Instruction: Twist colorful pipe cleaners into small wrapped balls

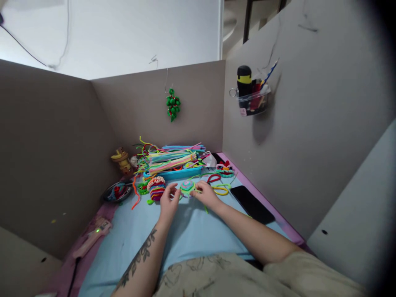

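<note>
A small domed pastel pipe-cleaner piece (187,186), ringed in green, pink and turquoise, is between my two hands above the blue cloth. My right hand (206,194) pinches its right edge, with a bright green strand hanging below. At its left edge, my left hand (170,197) has curled fingers and thumb closed on the rim; the exact contact is small to see. Just left of that hand stands a striped multicoloured pipe-cleaner piece (157,189). Red and yellow pipe-cleaner loops (220,191) lie to the right of my right hand.
Bundled pipe cleaners (171,159) lie over a blue tray (182,173) at the back. A dark bowl (108,197) and pink glue gun (94,237) are left, a black phone (252,204) right. Grey panels (192,99) surround the table; a clear bin (253,102) hangs right.
</note>
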`<state>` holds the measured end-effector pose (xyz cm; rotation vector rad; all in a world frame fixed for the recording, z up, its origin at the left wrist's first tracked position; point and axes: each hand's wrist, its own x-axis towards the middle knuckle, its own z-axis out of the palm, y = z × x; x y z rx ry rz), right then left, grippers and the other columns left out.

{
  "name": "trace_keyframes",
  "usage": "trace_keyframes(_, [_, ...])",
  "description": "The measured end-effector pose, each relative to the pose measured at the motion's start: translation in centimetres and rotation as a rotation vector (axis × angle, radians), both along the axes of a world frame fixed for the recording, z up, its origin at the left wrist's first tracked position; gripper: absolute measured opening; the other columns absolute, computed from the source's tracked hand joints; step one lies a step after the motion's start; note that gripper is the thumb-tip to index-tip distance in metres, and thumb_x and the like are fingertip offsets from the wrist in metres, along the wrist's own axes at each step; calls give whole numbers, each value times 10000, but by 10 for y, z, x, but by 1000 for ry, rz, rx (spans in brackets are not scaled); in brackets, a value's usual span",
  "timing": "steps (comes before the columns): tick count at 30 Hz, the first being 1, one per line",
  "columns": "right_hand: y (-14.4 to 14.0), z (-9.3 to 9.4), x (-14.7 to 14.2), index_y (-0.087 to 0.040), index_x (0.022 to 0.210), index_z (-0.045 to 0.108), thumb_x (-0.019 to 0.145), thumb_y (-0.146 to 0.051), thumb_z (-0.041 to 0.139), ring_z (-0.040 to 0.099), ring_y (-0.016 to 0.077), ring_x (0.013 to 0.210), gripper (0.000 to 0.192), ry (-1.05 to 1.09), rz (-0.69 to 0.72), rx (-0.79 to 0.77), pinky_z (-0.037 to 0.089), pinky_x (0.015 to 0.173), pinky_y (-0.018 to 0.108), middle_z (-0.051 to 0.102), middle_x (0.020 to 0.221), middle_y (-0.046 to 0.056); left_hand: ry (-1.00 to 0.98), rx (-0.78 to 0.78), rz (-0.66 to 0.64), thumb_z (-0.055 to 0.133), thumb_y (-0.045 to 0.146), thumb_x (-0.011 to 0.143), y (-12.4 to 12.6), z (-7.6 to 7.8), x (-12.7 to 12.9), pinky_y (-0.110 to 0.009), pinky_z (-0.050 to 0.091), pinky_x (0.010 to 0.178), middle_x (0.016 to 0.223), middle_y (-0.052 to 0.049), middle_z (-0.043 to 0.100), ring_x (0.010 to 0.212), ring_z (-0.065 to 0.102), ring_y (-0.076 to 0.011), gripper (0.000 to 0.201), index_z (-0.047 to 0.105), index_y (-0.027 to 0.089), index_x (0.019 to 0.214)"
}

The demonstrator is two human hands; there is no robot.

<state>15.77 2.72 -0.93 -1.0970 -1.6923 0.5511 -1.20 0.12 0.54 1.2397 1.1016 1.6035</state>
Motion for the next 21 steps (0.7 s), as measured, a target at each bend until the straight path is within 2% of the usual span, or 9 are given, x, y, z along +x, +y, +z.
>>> trace_keyframes(3, [0,-1,1,-178,586,480,676,-338,657,421,117,604,255,4,-6,2,323,560,233,406,654,-38,165,11,-112,724,201,651,-4,0,-1,-185,383,550,702,-3,636,580,489,-110,312,678,222,959])
trace_keyframes(6, [0,-3,1,-182,589,474,683,-345,658,420,121,606,264,-6,-9,-2,320,562,238,406,658,-34,285,46,-139,720,220,659,-6,-3,1,-193,378,511,742,-11,670,504,449,-97,403,664,241,1058])
trace_keyframes(11, [0,-4,-1,-188,555,428,688,-348,654,391,120,582,307,-18,1,11,290,542,237,362,631,-39,286,1,-221,702,247,675,-4,-4,4,-197,381,436,746,-10,672,428,442,-79,501,611,227,1168])
trace_keyframes(16, [-1,-5,-3,-190,535,408,701,-394,638,379,119,574,349,-31,22,-6,276,539,240,355,617,-38,297,-31,-184,693,264,673,-1,-6,6,-200,390,425,737,-7,669,415,446,-70,424,662,209,1092])
trace_keyframes(21, [-3,-5,-3,-182,537,437,728,-401,609,385,112,572,338,-78,54,-32,278,538,234,366,611,-38,341,-7,-108,682,307,678,0,-7,4,-202,349,417,566,5,623,406,424,-77,390,690,161,1040])
